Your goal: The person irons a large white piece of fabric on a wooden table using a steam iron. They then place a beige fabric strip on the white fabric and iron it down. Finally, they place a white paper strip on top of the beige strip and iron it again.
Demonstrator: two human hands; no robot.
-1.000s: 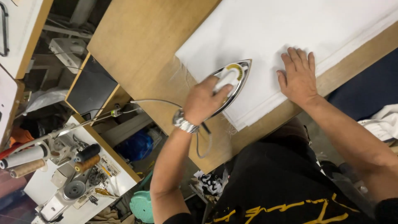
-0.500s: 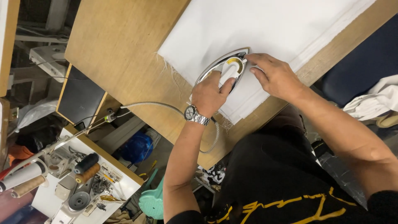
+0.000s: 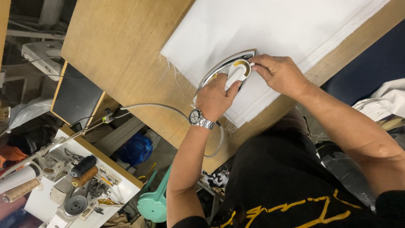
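The person stands at a wooden table (image 3: 114,55) with a stack of white fabric (image 3: 270,29) spread across it. An electric iron (image 3: 230,71) with a shiny metal body and white handle sits flat on the near corner of the fabric, close to the frayed edge. The left hand (image 3: 214,99), a metal wristwatch (image 3: 198,118) on its wrist, is wrapped around the rear of the iron's handle, gripping it. The right hand (image 3: 278,74) is at the front of the iron, fingertips pinched at the yellow-ringed dial there; whether they actually clasp the dial or only touch it is hard to make out from here. The two hands are close together, both on the iron. A braided grey cord (image 3: 168,110) runs from the iron over the table edge. Below the table, at lower left, stands a sewing machine (image 3: 71,190) with thread spools (image 3: 83,171), and a green plastic stool (image 3: 154,202) sits nearby.
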